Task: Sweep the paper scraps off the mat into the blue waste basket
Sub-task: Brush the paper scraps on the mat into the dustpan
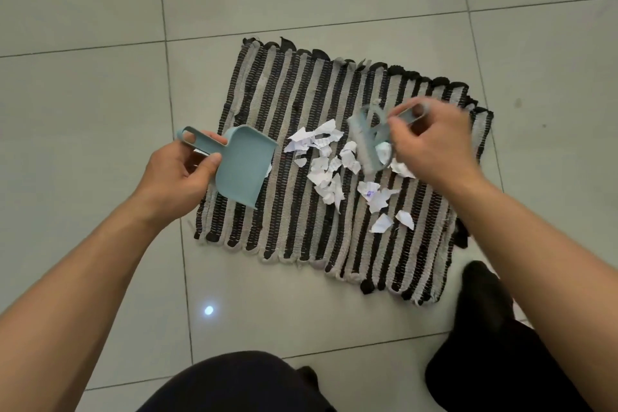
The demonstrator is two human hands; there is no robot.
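Observation:
A black-and-beige striped mat (301, 104) lies on the tiled floor. Several torn white paper scraps (326, 174) are scattered over its middle and right part. My left hand (177, 174) grips the handle of a light blue dustpan (245, 164), whose open mouth rests on the mat's left side and faces the scraps. My right hand (434, 147) holds a small light blue brush (366, 140) by its handle, bristles down among the scraps on their right side; the brush is blurred. No blue waste basket is in view.
Grey floor tiles (100, 110) surround the mat on all sides. My dark-clothed knee (240, 381) is at the bottom centre, and my other dark-clad leg and foot (481, 311) touch the mat's near right corner. A small light spot (209, 310) shines on the floor.

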